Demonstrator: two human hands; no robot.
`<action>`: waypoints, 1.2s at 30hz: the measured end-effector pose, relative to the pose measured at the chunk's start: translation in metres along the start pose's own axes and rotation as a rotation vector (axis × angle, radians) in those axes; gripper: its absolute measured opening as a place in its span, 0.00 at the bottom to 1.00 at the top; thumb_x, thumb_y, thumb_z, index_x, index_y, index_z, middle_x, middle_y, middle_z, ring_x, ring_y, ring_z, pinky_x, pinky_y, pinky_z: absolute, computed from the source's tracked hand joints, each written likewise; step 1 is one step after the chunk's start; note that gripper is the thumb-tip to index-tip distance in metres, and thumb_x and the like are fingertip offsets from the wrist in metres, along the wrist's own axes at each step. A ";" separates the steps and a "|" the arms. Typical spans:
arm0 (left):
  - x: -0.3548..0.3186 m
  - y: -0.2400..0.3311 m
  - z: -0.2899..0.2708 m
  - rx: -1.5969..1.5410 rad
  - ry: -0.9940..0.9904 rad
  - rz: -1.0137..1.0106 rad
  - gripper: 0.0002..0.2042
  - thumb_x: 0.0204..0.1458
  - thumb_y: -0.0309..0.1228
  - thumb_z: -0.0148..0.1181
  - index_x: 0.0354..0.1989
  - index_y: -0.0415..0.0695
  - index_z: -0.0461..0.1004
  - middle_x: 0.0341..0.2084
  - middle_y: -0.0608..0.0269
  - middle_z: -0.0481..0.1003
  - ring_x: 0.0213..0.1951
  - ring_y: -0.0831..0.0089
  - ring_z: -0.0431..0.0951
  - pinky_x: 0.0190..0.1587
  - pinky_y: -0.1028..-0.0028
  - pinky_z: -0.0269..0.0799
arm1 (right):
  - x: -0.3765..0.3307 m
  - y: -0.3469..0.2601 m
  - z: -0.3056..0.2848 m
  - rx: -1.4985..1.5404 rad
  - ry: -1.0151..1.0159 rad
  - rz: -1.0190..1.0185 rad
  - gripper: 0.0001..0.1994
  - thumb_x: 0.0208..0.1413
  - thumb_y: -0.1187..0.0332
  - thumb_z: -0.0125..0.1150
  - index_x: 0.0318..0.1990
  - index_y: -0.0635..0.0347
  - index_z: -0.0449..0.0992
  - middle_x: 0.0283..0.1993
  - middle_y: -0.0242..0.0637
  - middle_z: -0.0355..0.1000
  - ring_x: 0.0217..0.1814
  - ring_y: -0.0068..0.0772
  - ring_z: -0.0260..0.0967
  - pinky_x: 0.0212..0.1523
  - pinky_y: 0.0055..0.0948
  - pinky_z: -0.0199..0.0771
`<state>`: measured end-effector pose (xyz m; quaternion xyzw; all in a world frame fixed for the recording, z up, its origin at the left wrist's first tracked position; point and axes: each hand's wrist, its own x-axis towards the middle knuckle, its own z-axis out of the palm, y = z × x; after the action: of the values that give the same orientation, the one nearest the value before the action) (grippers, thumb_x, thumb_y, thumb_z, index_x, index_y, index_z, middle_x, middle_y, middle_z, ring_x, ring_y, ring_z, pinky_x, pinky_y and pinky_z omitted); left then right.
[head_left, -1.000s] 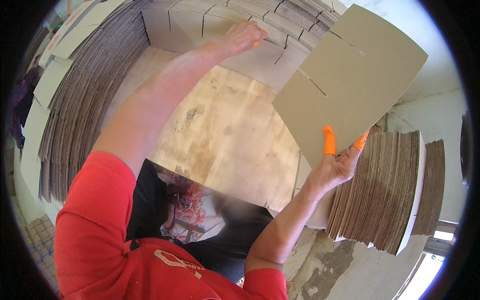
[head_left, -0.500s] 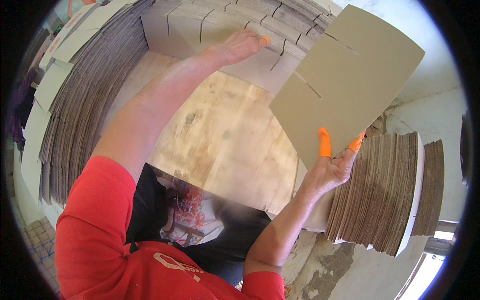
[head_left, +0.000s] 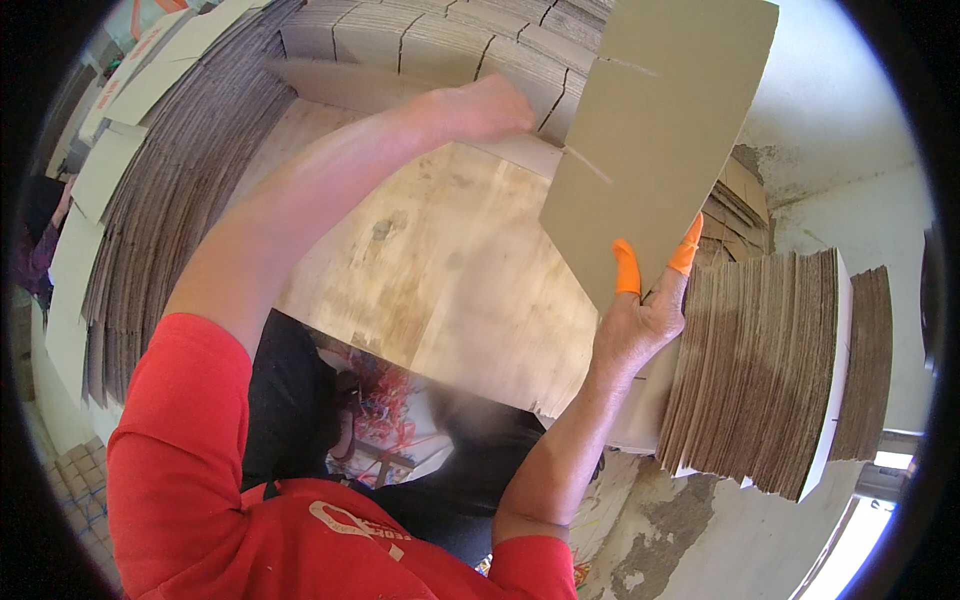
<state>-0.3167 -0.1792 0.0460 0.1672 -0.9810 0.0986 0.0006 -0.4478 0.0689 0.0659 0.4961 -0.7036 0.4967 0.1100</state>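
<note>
My right hand [head_left: 645, 310] grips a grey-brown cardboard sheet [head_left: 665, 130] by its lower corner, holding it up and tilted. Orange covers sit on its thumb and one finger, and two slots cut into the sheet from its left side. Across the board, my left hand [head_left: 488, 108] is closed at the upper edge of a long cardboard strip [head_left: 350, 85], its fingertips hidden and slightly blurred. Behind that strip stands a row of slotted cardboard pieces [head_left: 435, 48], packed face to face.
A wooden board [head_left: 440, 260] lies in front of me. Tall stacked cardboard [head_left: 170, 200] lines the left, and another cardboard stack [head_left: 765, 370] stands on the right. Behind the held sheet are more cardboard pieces [head_left: 742, 195]. A pale wall [head_left: 840, 130] rises on the right.
The sheet in my right hand has moved left and up and turned more upright. The strip at my left hand has tipped away from the row, showing the slotted pieces behind it.
</note>
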 end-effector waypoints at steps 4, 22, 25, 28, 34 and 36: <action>-0.010 0.003 0.002 -0.074 0.142 0.072 0.02 0.39 0.24 0.58 0.20 0.40 0.75 0.21 0.50 0.76 0.31 0.50 0.77 0.29 0.55 0.69 | 0.000 0.002 -0.002 0.001 -0.002 -0.026 0.39 0.50 0.79 0.66 0.69 0.43 0.57 0.49 0.39 0.77 0.18 0.17 0.49 0.17 0.21 0.58; -0.017 0.058 -0.021 -0.104 0.177 0.048 0.05 0.39 0.25 0.56 0.25 0.40 0.77 0.26 0.53 0.77 0.35 0.54 0.78 0.35 0.60 0.76 | -0.003 -0.007 -0.016 -0.064 -0.237 0.094 0.38 0.51 0.81 0.62 0.68 0.40 0.58 0.47 0.38 0.77 0.28 0.14 0.62 0.29 0.20 0.69; -0.026 0.076 -0.032 -0.149 0.195 0.057 0.05 0.39 0.25 0.56 0.24 0.40 0.76 0.25 0.51 0.76 0.35 0.53 0.78 0.35 0.60 0.75 | -0.004 -0.004 -0.014 -0.126 -0.246 0.093 0.37 0.52 0.81 0.61 0.69 0.43 0.57 0.44 0.41 0.78 0.24 0.17 0.61 0.27 0.21 0.69; -0.034 0.080 -0.035 -0.226 0.238 0.078 0.04 0.39 0.24 0.55 0.23 0.38 0.75 0.22 0.49 0.75 0.33 0.52 0.78 0.33 0.59 0.74 | -0.006 0.001 -0.013 -0.110 -0.158 0.039 0.37 0.53 0.81 0.61 0.69 0.44 0.56 0.41 0.42 0.78 0.20 0.21 0.58 0.23 0.25 0.68; -0.044 0.078 -0.035 -0.248 0.235 -0.012 0.02 0.38 0.22 0.54 0.21 0.37 0.73 0.20 0.47 0.73 0.32 0.50 0.78 0.31 0.57 0.72 | -0.012 0.001 -0.006 -0.187 -0.148 -0.064 0.36 0.56 0.74 0.60 0.70 0.37 0.53 0.18 0.41 0.68 0.12 0.34 0.56 0.17 0.34 0.63; -0.048 0.082 -0.046 -0.264 0.185 -0.013 0.03 0.39 0.22 0.54 0.23 0.37 0.74 0.21 0.47 0.74 0.33 0.51 0.78 0.32 0.57 0.73 | -0.013 0.002 -0.006 -0.178 -0.131 -0.056 0.36 0.56 0.75 0.60 0.70 0.39 0.54 0.21 0.41 0.71 0.12 0.34 0.56 0.17 0.34 0.63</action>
<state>-0.3003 -0.0789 0.0733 0.1621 -0.9801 -0.0164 0.1138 -0.4453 0.0818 0.0590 0.5353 -0.7364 0.3955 0.1214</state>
